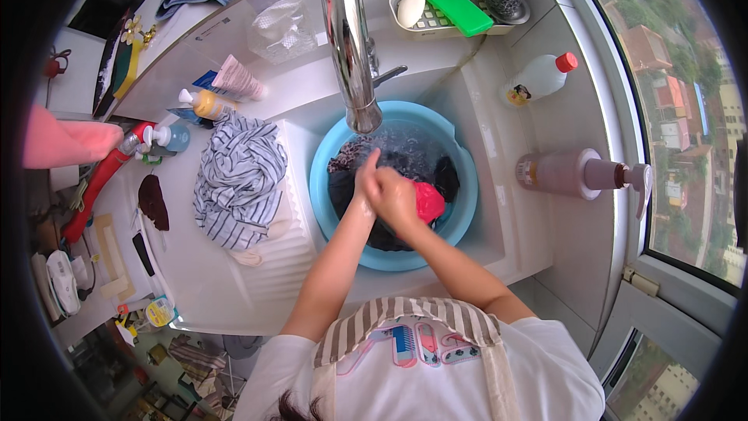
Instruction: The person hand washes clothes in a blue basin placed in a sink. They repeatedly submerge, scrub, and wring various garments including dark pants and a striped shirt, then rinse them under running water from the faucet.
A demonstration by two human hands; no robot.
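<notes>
Over a light blue plastic basin in the sink, my two wet hands touch each other. My left hand and my right hand are pressed together or crossed at the wrist and palm, and no item shows between them. Beneath them, dark cloth, a patterned cloth and a bright red-pink cloth lie in water with bubbles. The chrome faucet stands above the basin's far side. On the ribbed washboard part of the sink, left of the basin, rests a striped wrung garment.
A pink pump bottle and a clear bottle with a red cap stand along the right ledge. Behind the sink, a rack holds soap, a green sponge and a steel scourer. Several small bottles and a pink tube are at the left.
</notes>
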